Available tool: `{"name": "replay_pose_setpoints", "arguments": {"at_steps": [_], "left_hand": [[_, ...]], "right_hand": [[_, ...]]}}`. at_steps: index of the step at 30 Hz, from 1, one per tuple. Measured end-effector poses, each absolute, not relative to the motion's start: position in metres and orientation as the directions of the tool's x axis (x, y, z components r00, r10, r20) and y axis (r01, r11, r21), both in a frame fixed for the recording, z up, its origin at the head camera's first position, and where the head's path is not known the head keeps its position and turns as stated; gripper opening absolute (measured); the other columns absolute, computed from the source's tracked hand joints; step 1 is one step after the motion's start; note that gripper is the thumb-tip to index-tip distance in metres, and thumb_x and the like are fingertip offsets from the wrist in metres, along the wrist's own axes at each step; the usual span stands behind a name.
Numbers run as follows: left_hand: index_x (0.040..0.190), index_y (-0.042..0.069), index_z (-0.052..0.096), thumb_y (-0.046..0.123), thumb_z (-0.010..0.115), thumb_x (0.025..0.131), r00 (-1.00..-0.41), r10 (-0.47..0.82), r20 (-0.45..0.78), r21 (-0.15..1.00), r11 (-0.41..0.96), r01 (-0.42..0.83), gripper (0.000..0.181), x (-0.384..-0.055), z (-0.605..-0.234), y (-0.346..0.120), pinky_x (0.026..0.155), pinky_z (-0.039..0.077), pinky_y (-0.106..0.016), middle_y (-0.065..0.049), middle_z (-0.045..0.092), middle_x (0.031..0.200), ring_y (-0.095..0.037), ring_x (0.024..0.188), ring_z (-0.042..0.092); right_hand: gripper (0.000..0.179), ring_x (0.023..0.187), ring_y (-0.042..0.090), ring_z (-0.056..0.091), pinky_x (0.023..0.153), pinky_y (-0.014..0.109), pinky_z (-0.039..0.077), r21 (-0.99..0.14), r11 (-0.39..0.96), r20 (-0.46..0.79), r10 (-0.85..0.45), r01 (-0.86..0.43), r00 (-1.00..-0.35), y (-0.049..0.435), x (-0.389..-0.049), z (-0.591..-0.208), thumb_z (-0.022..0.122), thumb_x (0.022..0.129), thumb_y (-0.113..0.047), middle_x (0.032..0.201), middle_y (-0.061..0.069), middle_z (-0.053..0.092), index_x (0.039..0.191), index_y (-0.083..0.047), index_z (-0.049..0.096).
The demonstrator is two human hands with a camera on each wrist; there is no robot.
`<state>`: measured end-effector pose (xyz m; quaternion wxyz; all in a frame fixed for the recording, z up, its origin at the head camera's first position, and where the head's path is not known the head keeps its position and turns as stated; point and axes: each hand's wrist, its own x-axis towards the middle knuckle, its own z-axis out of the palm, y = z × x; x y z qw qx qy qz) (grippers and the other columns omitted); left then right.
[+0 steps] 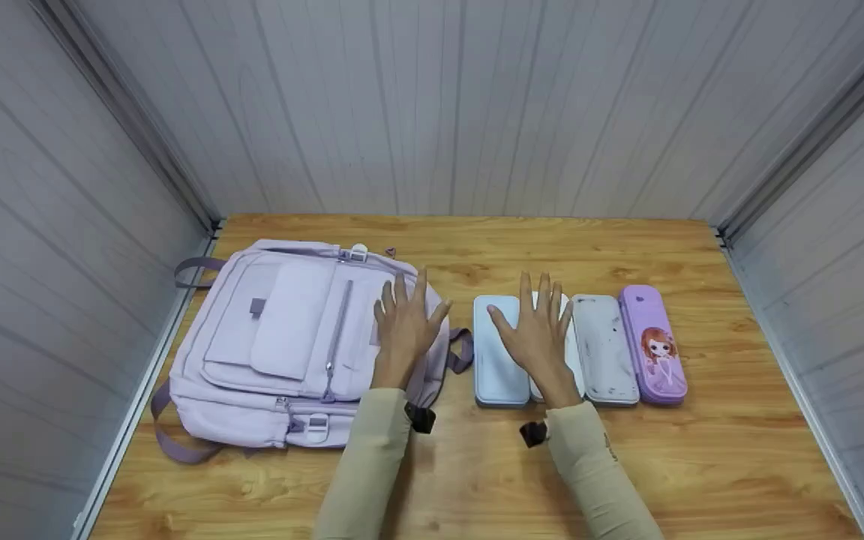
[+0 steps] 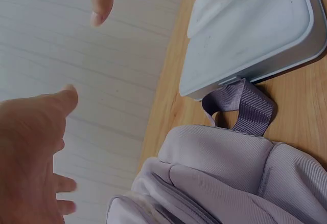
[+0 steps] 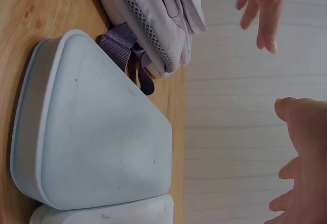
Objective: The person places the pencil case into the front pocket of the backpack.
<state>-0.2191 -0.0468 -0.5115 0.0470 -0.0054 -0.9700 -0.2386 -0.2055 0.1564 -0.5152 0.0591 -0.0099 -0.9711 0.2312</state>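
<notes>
My left hand (image 1: 406, 322) is held with spread, straight fingers over the right side of a lilac backpack (image 1: 297, 315), holding nothing. The backpack lies flat with its front pocket facing up. My right hand (image 1: 541, 337), its fingers also spread, hovers over a light blue pencil case (image 1: 499, 360) and a white pencil case (image 1: 576, 367), partly hiding the white one. To their right lie a grey-white pencil case (image 1: 608, 349) with dark scuffs and a purple pencil case (image 1: 653, 345) printed with a cartoon girl. In the left wrist view, the left hand (image 2: 30, 152) appears raised above the backpack.
Everything lies on a wood-grain table (image 1: 732, 450) enclosed by pale panel walls (image 1: 462, 112) at the back and sides. A dark purple strap loop (image 1: 462, 350) sticks out between the backpack and the blue case. Other straps (image 1: 181, 442) extend from the backpack's left side.
</notes>
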Motion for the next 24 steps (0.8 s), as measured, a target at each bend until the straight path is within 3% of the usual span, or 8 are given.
{"name": "replay_pose_setpoints", "arguments": {"at_steps": [4,8,15,24], "left_hand": [[0.147,0.013,0.037,0.041,0.063,0.088,-0.991,-0.044,0.129,0.473,0.881,0.022,0.070,-0.217,-0.515,-0.051,0.094,0.040,-0.054,-0.028,0.046,0.129,-0.044,0.118,0.045],[0.132,0.002,0.050,0.028,0.070,0.084,-0.987,-0.052,0.149,0.451,0.892,0.021,0.059,-0.215,-0.519,-0.054,0.085,0.045,-0.053,-0.027,0.055,0.111,-0.043,0.101,0.054],[0.121,0.000,0.054,0.014,0.066,0.084,-0.993,-0.045,0.109,0.453,0.891,0.009,0.042,-0.213,-0.525,-0.058,0.082,0.047,-0.052,-0.025,0.057,0.106,-0.042,0.099,0.056],[0.109,-0.003,0.055,-0.004,0.055,0.079,-0.984,-0.063,0.168,0.468,0.883,0.024,0.030,-0.209,-0.534,-0.065,0.075,0.048,-0.052,-0.025,0.053,0.097,-0.042,0.092,0.055]], "right_hand": [[0.085,0.145,0.041,0.007,0.113,0.062,0.004,-0.469,0.883,0.154,0.055,-0.024,-0.987,0.156,-0.206,-0.518,0.047,0.090,-0.061,0.157,0.022,0.013,0.153,-0.010,0.019],[0.082,0.142,0.041,0.019,0.113,0.058,0.012,-0.491,0.870,0.206,0.066,-0.045,-0.976,0.156,-0.206,-0.522,0.053,0.089,-0.056,0.152,0.023,0.024,0.149,-0.005,0.027],[0.077,0.137,0.037,0.029,0.112,0.052,0.020,-0.580,0.813,0.214,0.096,-0.047,-0.972,0.157,-0.203,-0.527,0.057,0.090,-0.048,0.148,0.022,0.033,0.147,-0.004,0.031],[0.073,0.135,0.036,0.035,0.112,0.049,0.026,-0.650,0.759,0.207,0.125,-0.040,-0.970,0.157,-0.197,-0.538,0.059,0.090,-0.044,0.145,0.021,0.037,0.145,-0.002,0.036]]}}
